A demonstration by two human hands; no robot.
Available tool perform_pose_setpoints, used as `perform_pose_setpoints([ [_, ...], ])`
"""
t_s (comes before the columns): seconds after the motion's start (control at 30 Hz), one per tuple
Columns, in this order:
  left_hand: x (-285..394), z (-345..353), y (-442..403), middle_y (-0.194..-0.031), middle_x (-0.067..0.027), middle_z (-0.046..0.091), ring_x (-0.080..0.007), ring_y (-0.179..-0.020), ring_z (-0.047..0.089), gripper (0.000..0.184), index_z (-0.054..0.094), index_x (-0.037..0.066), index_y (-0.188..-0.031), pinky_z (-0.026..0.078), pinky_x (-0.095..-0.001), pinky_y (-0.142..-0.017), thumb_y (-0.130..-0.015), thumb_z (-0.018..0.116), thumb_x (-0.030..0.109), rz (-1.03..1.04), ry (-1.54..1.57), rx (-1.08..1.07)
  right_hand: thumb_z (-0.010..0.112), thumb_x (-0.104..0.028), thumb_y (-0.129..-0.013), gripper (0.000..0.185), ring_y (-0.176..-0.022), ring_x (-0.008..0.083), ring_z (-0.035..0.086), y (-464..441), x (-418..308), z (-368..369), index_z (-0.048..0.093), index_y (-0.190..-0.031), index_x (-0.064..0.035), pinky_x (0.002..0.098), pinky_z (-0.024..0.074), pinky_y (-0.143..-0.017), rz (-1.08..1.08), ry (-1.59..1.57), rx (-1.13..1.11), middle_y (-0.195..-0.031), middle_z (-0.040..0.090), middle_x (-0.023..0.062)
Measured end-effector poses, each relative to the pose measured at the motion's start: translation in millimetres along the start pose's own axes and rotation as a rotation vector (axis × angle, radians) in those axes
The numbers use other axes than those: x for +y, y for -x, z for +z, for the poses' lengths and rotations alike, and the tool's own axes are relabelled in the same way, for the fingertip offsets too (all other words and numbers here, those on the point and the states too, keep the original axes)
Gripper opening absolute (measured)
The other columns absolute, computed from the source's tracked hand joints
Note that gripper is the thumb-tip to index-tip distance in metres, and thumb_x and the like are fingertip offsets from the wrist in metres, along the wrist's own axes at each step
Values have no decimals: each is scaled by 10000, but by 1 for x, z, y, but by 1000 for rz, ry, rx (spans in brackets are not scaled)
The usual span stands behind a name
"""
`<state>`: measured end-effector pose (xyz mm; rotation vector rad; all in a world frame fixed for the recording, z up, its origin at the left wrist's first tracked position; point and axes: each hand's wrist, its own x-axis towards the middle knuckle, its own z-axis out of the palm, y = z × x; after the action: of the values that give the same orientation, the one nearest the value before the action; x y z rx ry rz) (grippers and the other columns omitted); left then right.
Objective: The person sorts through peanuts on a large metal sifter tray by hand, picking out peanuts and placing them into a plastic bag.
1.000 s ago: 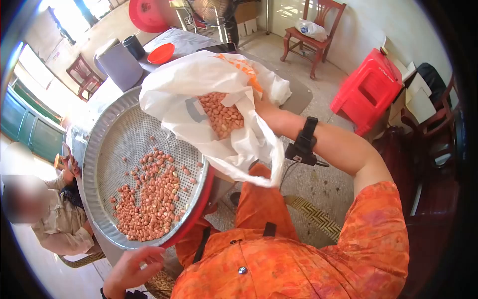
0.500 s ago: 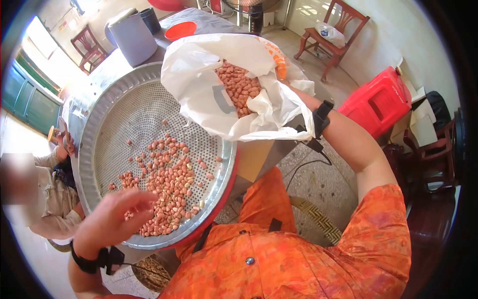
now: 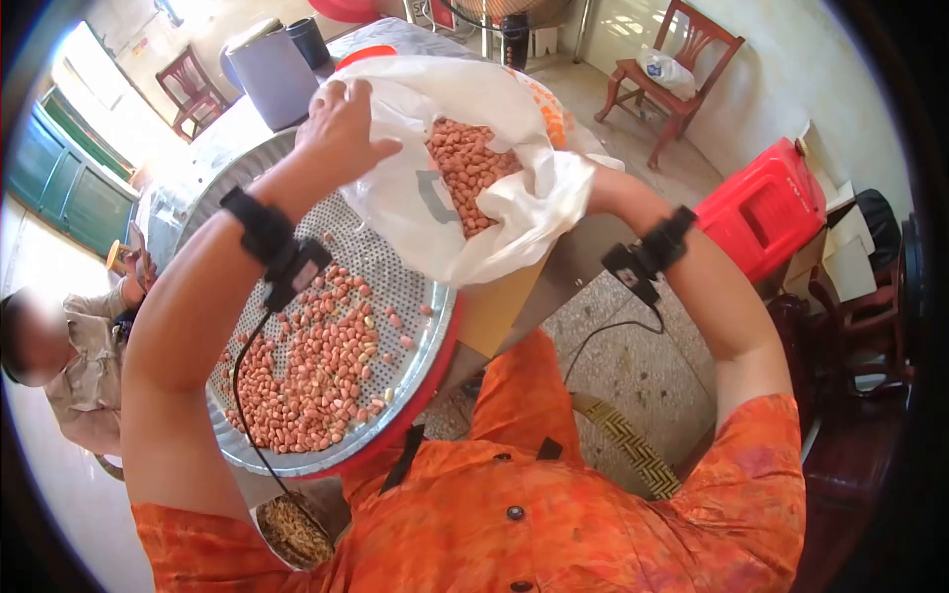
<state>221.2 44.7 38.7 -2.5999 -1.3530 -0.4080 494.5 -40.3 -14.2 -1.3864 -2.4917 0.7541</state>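
A white plastic bag, its mouth wide, holds reddish shelled peanuts above the tray's right side. My right hand goes in under the bag's right side and bears it up; its fingers are hidden by the plastic. At the bag's left edge my left hand is open, thumb and fingers apart, over the far rim; whether it touches the plastic is unclear. Below my left forearm lies a round perforated metal tray with a heap of loose peanuts towards its near side.
Behind the tray stand a grey canister, a dark cup and a red bowl. At right are a red jerrycan and a wooden chair. Another person sits at left. Cables hang from both wrist straps.
My left hand has moved up and away from the peanuts on the tray to the bag's left edge. The bag is still held over the tray's right side.
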Motion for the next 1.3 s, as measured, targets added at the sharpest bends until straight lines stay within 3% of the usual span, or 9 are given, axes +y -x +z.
perform_pose_setpoints([
  [0.1,-1,29,-16,-1195,-313,337,-422,-1065,437,796,290,15,-1251,416,-407,-861,-634,695,312,-40,72,-47,672,-337,-670,618,-1012,338,514,29,4,32,448,-1196,-102,354,431,-861,-228,44,388,-1172,472,208],
  [0.23,11,31,-26,-1225,-331,310,-389,-1054,463,859,217,66,-1328,401,-396,-882,-646,688,291,-94,59,-436,673,-194,-626,830,-1056,452,451,37,-40,56,231,-1328,-186,420,416,-879,7,216,423,-1321,202,295],
  [0.37,2,50,-25,-1069,-249,495,-334,-926,551,641,349,80,-1259,478,-376,-751,-688,630,155,-116,52,-511,603,-86,-635,606,-882,393,539,12,-45,48,414,-1209,-124,396,467,-736,98,263,370,-1147,426,233],
  [0.43,-30,77,-39,-889,-179,561,-259,-696,605,351,488,54,-1076,504,-347,-500,-736,558,103,121,-82,-192,589,-62,-629,533,-817,358,565,-5,-27,35,480,-1149,-102,386,473,-688,101,294,302,-1034,526,204],
  [0.5,-29,42,-52,-698,-147,571,-223,-547,599,313,500,35,-1073,494,-320,-438,-767,460,84,-248,325,-487,552,-52,-646,367,-729,311,583,-15,-5,18,573,-1011,-85,383,465,-642,-27,137,420,-769,581,164],
  [0.83,-22,16,-98,-655,-89,542,-152,-471,523,122,532,49,-858,415,-278,-372,-776,446,76,-240,567,-60,591,-116,-691,197,-694,290,593,-18,-13,-56,589,-872,-35,350,471,-625,-296,212,963,-743,597,156],
  [0.97,-92,44,-139,-653,-62,537,-118,-497,524,129,552,62,-837,403,-247,-391,-761,466,120,-53,419,303,641,-125,-666,284,-758,311,583,-10,-8,-74,566,-916,-12,348,475,-692,209,-211,832,-797,603,148],
  [1.03,-44,-1,-98,-643,-52,534,-109,-500,527,127,554,67,-847,403,-244,-391,-767,476,126,-335,532,-3,657,-129,-669,362,-850,311,575,7,0,-75,538,-988,-5,366,470,-727,-203,953,911,-899,596,149],
  [1.3,-69,16,-49,-622,-98,569,-187,-486,559,171,598,69,-854,455,-315,-454,-714,509,108,-87,427,-171,594,-84,-734,326,-871,182,578,68,-27,-21,529,-1046,-16,285,443,-786,-53,-64,597,-974,599,106],
])
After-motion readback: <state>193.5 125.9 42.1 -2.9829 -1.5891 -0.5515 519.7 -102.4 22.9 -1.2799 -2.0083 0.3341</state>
